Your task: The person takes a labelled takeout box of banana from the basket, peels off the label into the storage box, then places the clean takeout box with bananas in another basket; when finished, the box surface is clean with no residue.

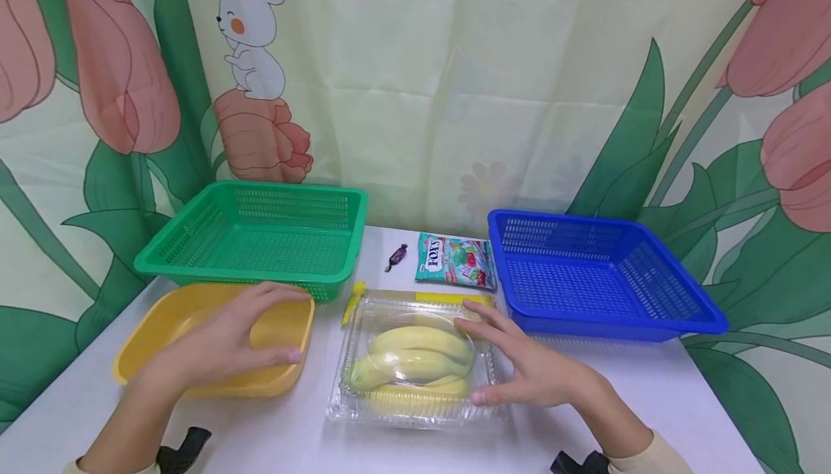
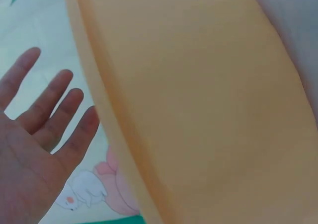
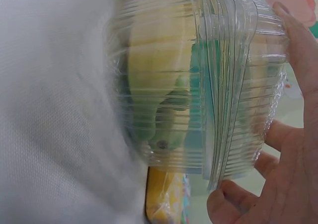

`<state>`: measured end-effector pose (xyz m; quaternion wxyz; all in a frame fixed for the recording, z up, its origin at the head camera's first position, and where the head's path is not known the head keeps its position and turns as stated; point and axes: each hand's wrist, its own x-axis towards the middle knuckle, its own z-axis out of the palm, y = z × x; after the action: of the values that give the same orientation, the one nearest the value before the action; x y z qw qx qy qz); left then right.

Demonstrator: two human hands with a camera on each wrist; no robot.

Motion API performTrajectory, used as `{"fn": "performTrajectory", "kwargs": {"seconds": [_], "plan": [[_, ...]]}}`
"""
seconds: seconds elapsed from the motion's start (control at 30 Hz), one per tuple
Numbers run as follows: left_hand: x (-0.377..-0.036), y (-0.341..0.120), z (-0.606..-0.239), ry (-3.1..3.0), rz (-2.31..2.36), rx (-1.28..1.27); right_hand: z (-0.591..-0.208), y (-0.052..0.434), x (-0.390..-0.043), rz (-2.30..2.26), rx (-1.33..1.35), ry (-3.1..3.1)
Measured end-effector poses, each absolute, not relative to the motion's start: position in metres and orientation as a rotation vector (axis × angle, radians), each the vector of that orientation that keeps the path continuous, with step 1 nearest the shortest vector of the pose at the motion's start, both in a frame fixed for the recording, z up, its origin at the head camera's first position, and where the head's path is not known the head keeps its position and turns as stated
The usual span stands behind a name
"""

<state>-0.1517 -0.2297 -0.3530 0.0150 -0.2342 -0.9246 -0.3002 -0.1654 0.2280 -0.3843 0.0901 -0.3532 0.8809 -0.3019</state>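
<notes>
Both hands spread, one over the yellow tray, one at the banana box.

Head view: my left hand (image 1: 223, 344) hovers fingers splayed over the yellow tray (image 1: 162, 319), holding nothing; my right hand (image 1: 529, 366) lies flat-fingered against the right side of the clear banana box (image 1: 415, 358), which sits on the white table (image 1: 649, 387) between the tray and the blue basket (image 1: 604, 279) (green basket (image 1: 253, 232) and sweets bag (image 1: 456, 261) behind). The bananas' long axis runs left-right, stems left. Left wrist view: open fingers (image 2: 52, 110), tray rim beside them. Right wrist view: fingers straight along the lid, thumb (image 3: 231, 204) under the edge, no grip that I can tell. I judge the slick box could slide or its lid pop under one-sided pressure.
</notes>
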Motion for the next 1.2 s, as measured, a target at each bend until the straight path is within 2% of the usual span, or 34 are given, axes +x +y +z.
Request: {"fn": "performTrajectory", "kwargs": {"seconds": [0.63,1.2], "plan": [[-0.148,-0.194,-0.360,-2.997,-1.012,-0.790,-0.385,0.229,-0.163,-0.864,-1.047,2.635],[-0.152,-0.174,-0.360,-3.060,-1.066,-0.979,-0.391,0.230,-0.163,-1.005,-1.137,2.608]]}}
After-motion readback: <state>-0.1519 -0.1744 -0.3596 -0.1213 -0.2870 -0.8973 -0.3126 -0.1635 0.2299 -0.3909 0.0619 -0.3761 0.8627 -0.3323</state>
